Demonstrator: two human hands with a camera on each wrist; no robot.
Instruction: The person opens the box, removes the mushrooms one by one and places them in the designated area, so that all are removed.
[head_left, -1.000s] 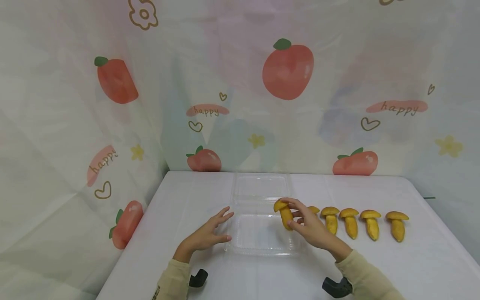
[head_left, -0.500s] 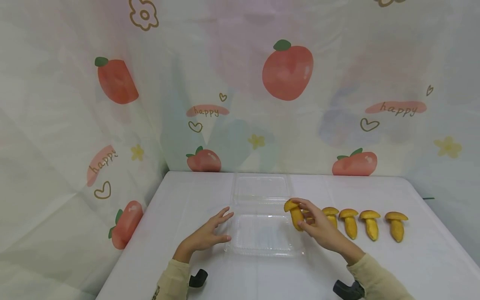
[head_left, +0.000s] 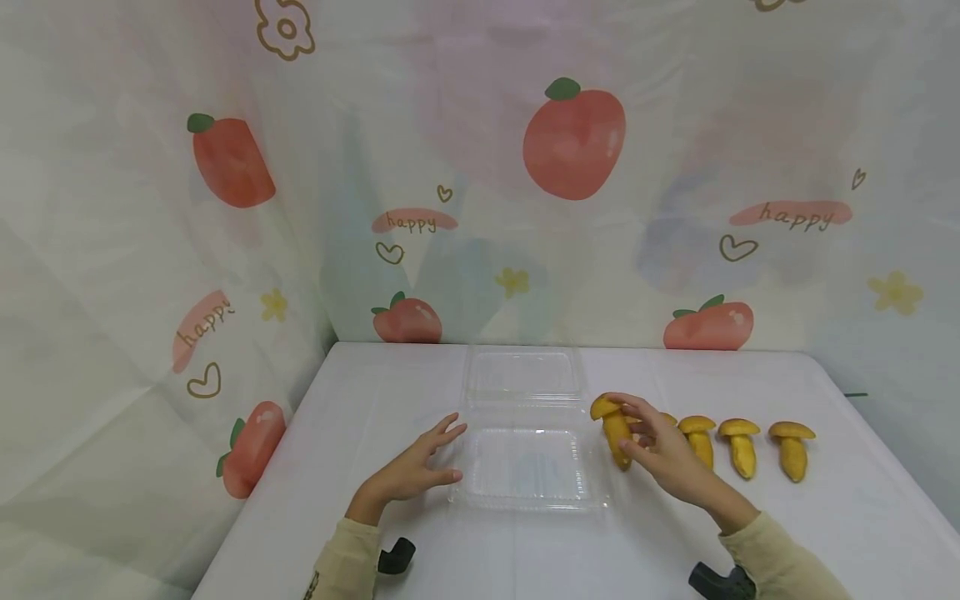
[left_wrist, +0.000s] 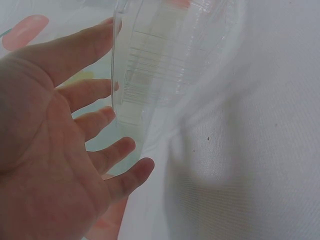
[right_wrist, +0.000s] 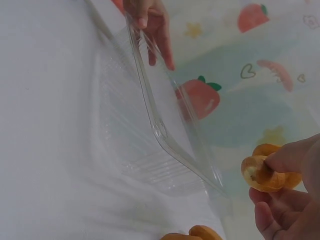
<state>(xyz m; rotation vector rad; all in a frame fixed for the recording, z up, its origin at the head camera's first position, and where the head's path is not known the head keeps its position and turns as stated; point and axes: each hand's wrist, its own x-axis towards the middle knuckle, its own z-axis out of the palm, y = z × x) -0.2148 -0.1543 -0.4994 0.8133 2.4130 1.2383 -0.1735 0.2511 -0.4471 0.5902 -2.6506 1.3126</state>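
In the head view my right hand (head_left: 667, 454) pinches a yellow mushroom (head_left: 617, 437) between thumb and fingers, cap up and stem slanting down. It is just right of a clear plastic clamshell box (head_left: 525, 502) whose lid (head_left: 523, 372) lies folded back. The right wrist view shows the held mushroom (right_wrist: 262, 175) end-on, apart from the box's rim (right_wrist: 157, 132). My left hand (head_left: 408, 468) spreads its fingers at the box's left edge; in the left wrist view its fingertips (left_wrist: 111, 115) are right at the clear wall (left_wrist: 150, 70). No mushroom shows in the box.
To the right, more yellow mushrooms (head_left: 742, 450) lie in a row on the white table (head_left: 637, 550), some partly hidden behind my right hand. A printed cloth backdrop (head_left: 465, 125) rises behind the table and along its left side.
My right hand has moved right with the mushroom, from over the box's right edge to beside it, covering part of the row. The left hand has stayed in place.
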